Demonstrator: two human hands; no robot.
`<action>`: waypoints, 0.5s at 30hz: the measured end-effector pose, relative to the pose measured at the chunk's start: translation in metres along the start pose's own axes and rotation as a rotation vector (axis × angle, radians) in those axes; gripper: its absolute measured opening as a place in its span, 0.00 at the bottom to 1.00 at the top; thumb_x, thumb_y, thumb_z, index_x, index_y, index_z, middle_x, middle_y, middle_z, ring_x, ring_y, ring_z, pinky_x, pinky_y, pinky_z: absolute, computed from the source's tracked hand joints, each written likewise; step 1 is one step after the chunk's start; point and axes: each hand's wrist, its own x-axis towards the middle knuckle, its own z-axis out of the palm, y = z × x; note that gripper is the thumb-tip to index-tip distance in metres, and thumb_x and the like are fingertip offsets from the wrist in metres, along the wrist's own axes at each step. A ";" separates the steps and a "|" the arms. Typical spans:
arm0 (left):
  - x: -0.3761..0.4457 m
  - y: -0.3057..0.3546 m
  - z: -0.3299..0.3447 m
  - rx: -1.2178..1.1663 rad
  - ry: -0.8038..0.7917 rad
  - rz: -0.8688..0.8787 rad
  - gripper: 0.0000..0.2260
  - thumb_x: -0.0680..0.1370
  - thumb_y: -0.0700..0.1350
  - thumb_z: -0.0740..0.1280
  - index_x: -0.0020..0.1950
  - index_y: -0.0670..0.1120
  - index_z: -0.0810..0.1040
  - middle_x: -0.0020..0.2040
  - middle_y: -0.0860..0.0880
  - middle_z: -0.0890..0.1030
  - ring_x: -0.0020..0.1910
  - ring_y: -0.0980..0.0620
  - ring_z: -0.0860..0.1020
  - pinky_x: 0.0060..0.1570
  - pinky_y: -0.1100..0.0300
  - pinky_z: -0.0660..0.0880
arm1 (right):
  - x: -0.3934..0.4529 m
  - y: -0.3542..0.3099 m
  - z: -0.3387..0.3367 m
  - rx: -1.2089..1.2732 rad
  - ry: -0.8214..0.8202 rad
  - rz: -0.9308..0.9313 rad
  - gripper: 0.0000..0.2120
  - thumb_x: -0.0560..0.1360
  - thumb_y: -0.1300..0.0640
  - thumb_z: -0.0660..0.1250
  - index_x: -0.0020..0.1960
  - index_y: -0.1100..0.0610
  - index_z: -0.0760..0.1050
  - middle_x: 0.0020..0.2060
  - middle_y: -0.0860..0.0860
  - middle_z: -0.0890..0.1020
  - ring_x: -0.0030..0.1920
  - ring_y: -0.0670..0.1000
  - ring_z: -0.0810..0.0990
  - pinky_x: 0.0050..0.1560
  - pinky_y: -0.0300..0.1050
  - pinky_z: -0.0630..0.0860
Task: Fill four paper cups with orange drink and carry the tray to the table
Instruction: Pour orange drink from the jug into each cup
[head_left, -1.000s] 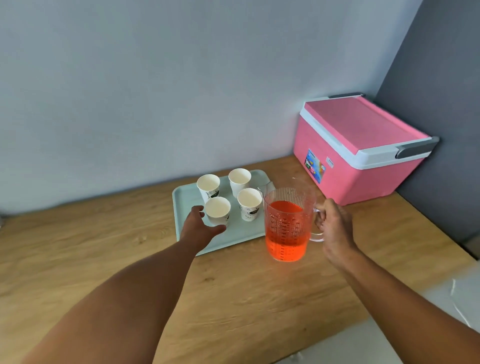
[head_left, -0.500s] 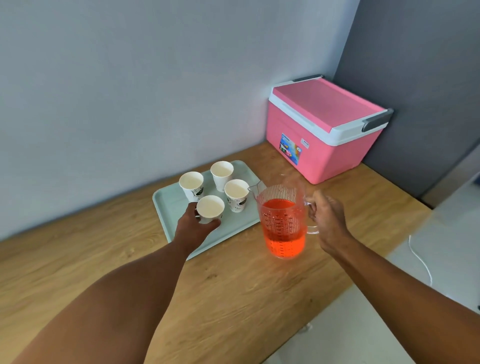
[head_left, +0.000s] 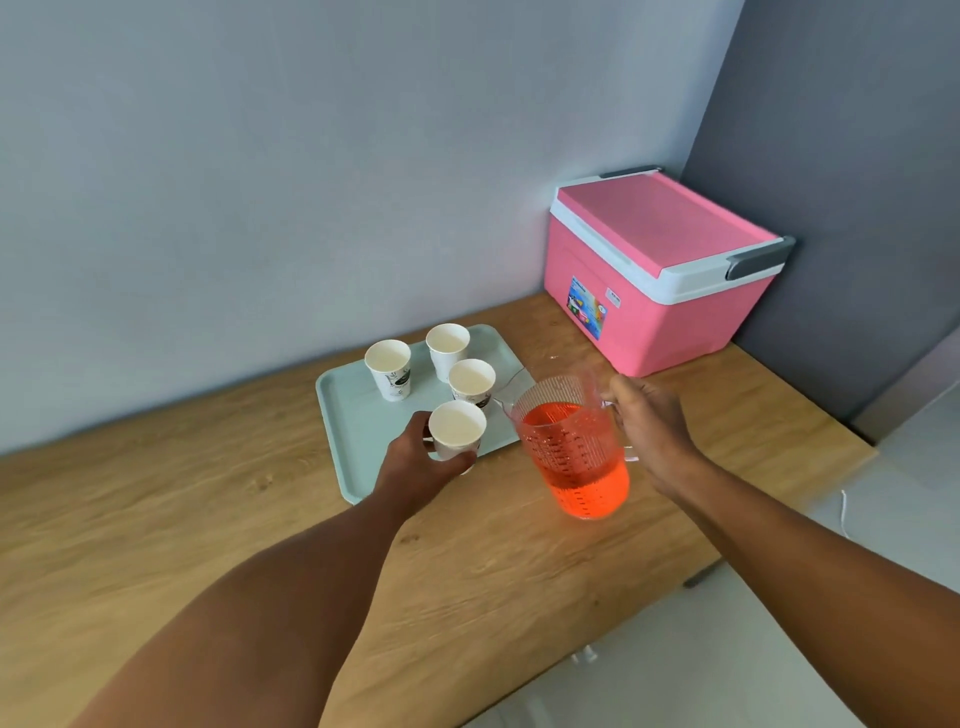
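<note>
A pale green tray (head_left: 353, 426) lies on the wooden counter with three empty white paper cups standing on it: a back-left cup (head_left: 388, 369), a back-right cup (head_left: 448, 349) and a middle-right cup (head_left: 471, 384). My left hand (head_left: 415, 467) grips a further empty cup (head_left: 457, 431) at the tray's near edge, lifted a little. My right hand (head_left: 649, 431) holds the handle of a clear jug (head_left: 571, 447) of orange drink, raised above the counter, its spout pointing at the held cup.
A pink cooler box (head_left: 660, 270) with a white rim stands at the counter's back right corner against a dark wall. The counter's front edge (head_left: 727, 551) runs to the right, with pale floor and a white cable (head_left: 844, 512) beyond.
My left hand has closed around the near cup and raised it slightly. The jug has lifted and tipped a little toward the cup. My view swung to the right.
</note>
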 end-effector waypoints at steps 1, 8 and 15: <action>-0.003 0.004 0.005 0.002 0.002 0.006 0.31 0.67 0.58 0.80 0.65 0.53 0.71 0.57 0.55 0.79 0.54 0.53 0.79 0.47 0.59 0.73 | 0.001 -0.003 -0.003 -0.025 -0.008 -0.009 0.17 0.73 0.50 0.66 0.27 0.53 0.77 0.21 0.43 0.69 0.23 0.44 0.66 0.31 0.44 0.65; -0.011 0.019 0.026 0.004 0.005 0.022 0.31 0.68 0.57 0.80 0.65 0.52 0.71 0.57 0.56 0.79 0.52 0.54 0.79 0.44 0.62 0.73 | 0.006 -0.019 -0.023 -0.233 -0.034 -0.100 0.24 0.69 0.42 0.64 0.39 0.64 0.80 0.26 0.49 0.74 0.30 0.50 0.71 0.35 0.47 0.68; -0.008 0.030 0.049 -0.007 -0.026 0.045 0.32 0.68 0.57 0.80 0.68 0.52 0.72 0.56 0.55 0.80 0.52 0.54 0.80 0.45 0.60 0.75 | 0.010 -0.031 -0.047 -0.451 -0.039 -0.139 0.25 0.72 0.37 0.63 0.29 0.58 0.74 0.21 0.46 0.70 0.28 0.51 0.69 0.31 0.46 0.62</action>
